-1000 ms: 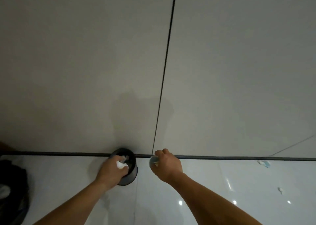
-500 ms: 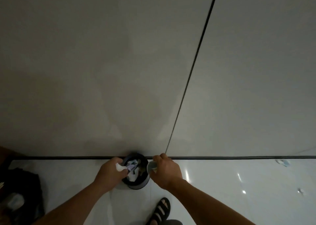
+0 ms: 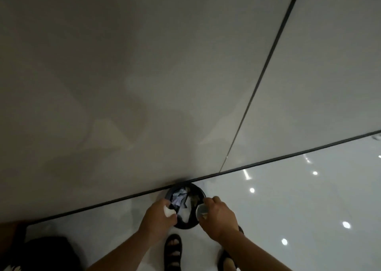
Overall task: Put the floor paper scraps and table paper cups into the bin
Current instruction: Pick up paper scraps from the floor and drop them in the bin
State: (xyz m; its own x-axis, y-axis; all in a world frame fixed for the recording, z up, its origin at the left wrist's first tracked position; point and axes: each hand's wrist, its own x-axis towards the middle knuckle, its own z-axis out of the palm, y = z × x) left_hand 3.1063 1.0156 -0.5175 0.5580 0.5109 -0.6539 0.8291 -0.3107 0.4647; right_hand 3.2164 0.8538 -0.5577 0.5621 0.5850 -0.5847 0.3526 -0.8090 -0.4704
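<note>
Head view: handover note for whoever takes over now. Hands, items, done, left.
Left hand grips a white paper scrap at the bin rim.
Right hand holds a paper cup at the opposite rim.
Done: crumpled paper already lies in the bin.
Left: drop both in. A pale speck on the floor far right may be another scrap. Any other cups: not in view.

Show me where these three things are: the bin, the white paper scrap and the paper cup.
bin (image 3: 186, 225): head view, on its dark near wall.
white paper scrap (image 3: 169, 212): head view, on the middle of the scrap.
paper cup (image 3: 200, 210): head view, on its visible round pale part.
</note>
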